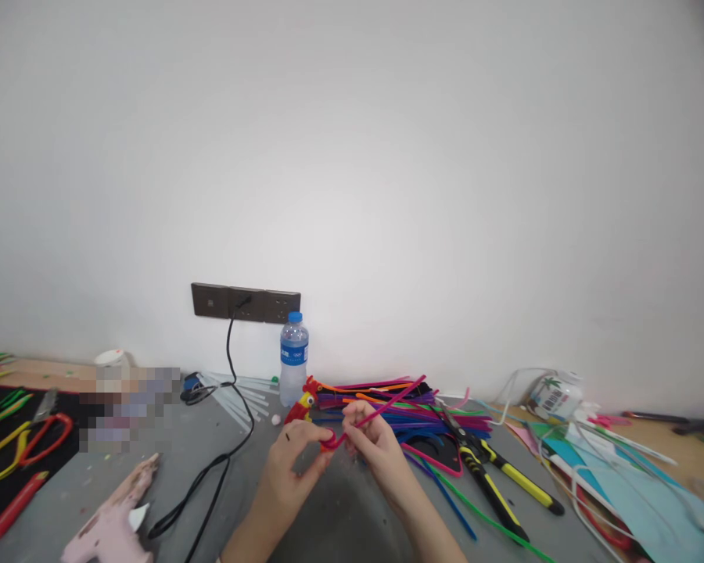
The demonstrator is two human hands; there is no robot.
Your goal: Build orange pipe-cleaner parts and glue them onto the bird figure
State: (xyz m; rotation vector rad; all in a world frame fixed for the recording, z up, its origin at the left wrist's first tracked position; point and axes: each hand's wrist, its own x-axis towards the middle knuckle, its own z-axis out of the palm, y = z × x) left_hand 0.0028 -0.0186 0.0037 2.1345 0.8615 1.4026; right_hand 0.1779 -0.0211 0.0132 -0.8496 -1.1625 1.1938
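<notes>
Both hands, left hand (pixel 290 461) and right hand (pixel 372 439), low in the middle, pinch a pink pipe cleaner (pixel 371 419) tight; bending slowly near the fingertips should keep the curl neat.

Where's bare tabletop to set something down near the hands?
Bare grey tabletop lies between the forearms, and between the black cord and the left hand. Crowded: the pipe cleaner pile and pliers right of the right hand.

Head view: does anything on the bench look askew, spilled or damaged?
Mostly craft clutter. The glue gun lies on its side, its pink body smeared and grimy. Clear glue sticks lie scattered near the water bottle. Both hands hold a red pipe cleaner; nothing spilled.
</notes>
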